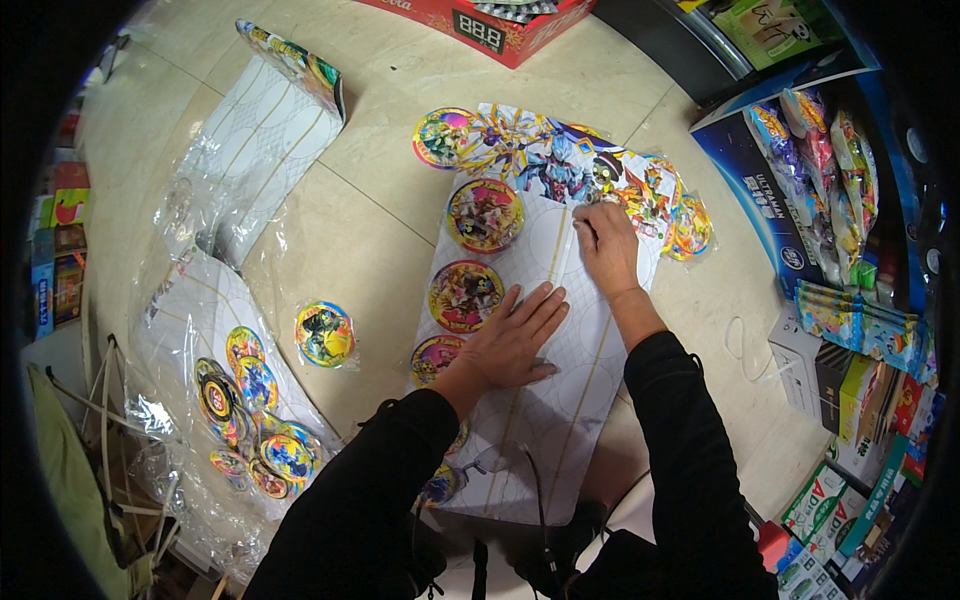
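Note:
A long white card sheet [540,420] with faint circle outlines and tan lengthwise lines lies before me on the floor, its far end printed with colourful cartoon figures [555,165]. My left hand [515,340] rests flat on it, fingers stretched out. Close to the printed end, my right hand [606,245] has its fingers pinched together at one of the tan lines; whatever is between them is too small to make out. Round picture discs, among them an upper one [485,215] and a middle one [466,297], run down the sheet's left side, partly hidden lower down by my left arm.
To the left, clear plastic wrapping [160,420] surrounds another white sheet [215,310] and several loose round discs [288,455]. A single disc [325,334] lies on the tiled floor [375,215]. Packaged goods [810,170] line the right; a red box [510,35] stands at the far side.

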`<state>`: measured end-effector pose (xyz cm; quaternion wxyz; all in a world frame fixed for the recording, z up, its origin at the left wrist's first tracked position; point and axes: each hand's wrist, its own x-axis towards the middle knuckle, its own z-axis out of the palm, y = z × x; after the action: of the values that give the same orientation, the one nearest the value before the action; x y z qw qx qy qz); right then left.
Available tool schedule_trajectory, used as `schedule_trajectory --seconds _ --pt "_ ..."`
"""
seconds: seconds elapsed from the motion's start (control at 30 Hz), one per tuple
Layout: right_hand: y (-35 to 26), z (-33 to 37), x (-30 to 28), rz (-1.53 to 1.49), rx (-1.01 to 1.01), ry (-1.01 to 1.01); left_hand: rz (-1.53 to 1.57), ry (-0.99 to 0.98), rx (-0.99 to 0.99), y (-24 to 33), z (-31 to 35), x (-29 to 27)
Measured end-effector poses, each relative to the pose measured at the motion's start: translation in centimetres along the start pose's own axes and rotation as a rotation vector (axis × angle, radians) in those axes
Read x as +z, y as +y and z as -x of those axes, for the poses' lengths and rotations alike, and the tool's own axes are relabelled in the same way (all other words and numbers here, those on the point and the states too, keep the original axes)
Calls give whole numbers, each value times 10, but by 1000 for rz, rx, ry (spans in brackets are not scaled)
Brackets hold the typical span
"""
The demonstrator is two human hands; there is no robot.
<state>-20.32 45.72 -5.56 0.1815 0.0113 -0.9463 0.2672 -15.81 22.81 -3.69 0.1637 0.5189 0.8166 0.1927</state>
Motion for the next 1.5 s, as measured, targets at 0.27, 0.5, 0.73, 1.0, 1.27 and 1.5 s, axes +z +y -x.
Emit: schedule_trajectory --seconds 0.27,0.5,0.73,1.0,1.27,1.5 --pt "-2 10 3 63 12 51 1 16 2 -1 -1 3" --pt "-8 19 -3 -9 -2 90 -7 19 2 -1 0 3" --pt "-15 1 3 -18 292 33 -12 20 1 0 1 2" --pt "-12 0 10 24 281 49 0 14 -3 1 0 2" --pt "-13 4 16 92 218 115 -17 17 1 -1 1 1" --pt "-13 6 15 50 231 107 -10 21 2 0 1 1"
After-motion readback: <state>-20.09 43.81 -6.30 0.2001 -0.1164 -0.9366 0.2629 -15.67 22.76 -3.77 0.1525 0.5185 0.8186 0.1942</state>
